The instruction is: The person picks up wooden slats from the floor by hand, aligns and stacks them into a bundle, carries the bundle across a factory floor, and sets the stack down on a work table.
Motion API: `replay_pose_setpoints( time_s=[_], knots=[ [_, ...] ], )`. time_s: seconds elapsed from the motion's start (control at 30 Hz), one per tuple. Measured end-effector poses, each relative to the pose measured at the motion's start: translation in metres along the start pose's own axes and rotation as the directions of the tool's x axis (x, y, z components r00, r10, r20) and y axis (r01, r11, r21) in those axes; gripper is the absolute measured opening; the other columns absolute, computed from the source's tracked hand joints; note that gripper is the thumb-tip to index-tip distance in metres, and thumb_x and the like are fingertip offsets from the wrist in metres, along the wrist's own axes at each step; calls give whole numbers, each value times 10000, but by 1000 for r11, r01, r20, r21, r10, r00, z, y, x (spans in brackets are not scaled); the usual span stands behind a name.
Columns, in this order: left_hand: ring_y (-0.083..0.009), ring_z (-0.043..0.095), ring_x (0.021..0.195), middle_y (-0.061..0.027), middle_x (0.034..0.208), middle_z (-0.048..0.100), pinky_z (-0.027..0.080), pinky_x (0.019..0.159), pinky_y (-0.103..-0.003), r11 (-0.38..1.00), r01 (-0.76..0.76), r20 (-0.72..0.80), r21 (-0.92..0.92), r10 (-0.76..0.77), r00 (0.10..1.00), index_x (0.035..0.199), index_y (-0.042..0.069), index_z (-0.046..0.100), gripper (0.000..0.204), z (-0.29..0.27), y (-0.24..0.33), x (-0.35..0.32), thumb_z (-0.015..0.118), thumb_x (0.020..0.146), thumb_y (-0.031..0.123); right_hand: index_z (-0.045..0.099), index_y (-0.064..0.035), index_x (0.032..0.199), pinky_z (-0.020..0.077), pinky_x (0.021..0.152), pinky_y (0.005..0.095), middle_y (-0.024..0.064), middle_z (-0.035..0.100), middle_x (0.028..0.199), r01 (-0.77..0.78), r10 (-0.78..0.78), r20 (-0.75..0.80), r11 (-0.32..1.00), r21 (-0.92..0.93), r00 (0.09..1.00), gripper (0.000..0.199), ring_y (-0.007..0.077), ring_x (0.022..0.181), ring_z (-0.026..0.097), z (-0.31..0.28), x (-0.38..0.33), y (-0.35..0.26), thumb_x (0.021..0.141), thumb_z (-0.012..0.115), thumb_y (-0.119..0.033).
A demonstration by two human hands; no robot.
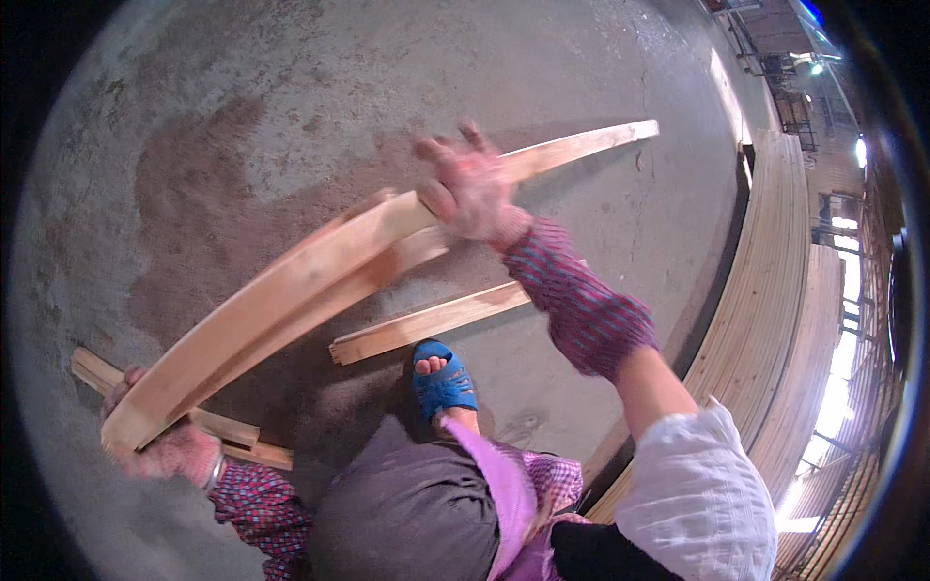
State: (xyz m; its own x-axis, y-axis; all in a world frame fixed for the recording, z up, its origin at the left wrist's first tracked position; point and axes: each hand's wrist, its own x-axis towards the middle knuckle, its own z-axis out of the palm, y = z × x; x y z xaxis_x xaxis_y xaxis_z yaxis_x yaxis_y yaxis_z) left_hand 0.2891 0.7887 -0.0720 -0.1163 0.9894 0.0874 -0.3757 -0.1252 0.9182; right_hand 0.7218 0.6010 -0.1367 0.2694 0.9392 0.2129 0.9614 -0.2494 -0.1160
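Your left hand [160, 447] covers the near end of the long wooden plank [291, 290], and your right hand [470, 189] is motion-blurred. Your arm hides part of the short plank [426, 324]; the far-right racks are glare-washed.

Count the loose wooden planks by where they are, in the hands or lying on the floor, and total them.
Planks held in the hands: 2
Planks lying on the concrete floor: 3
Total: 5
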Motion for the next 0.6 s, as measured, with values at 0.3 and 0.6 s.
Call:
replay_pose_setpoints(
  time_s=[0.3, 0.6],
  knots=[
    [-397, 585, 1034, -253, 1130, 558, 478, 927, -504, 998, -48, 265, -37, 56, 963, 1196, -84, 482, 693, 52, 35, 20, 600, 753, 435, 439, -55, 1313, 260, 1098, 456, 141, 480, 1327, 172, -176, 141, 984, 43, 974, 622, 297, 1269, 426, 30, 27, -12, 812, 591, -391],
    [-305, 568, 1109, -124, 1173, 601, 458, 942, -488, 898, 389, -409, -208, -441, 799, 1136, 24, 579, 548, -55, -64, 7, 645, 708, 360, 444, -151, 1344, 491, 861, 426, 81, 600, 1088, 285, -149, 603, 948, -137, 784, 654, 286, 1049, 591, -10, 10, 26, 771, 690, -347]
  ],
)
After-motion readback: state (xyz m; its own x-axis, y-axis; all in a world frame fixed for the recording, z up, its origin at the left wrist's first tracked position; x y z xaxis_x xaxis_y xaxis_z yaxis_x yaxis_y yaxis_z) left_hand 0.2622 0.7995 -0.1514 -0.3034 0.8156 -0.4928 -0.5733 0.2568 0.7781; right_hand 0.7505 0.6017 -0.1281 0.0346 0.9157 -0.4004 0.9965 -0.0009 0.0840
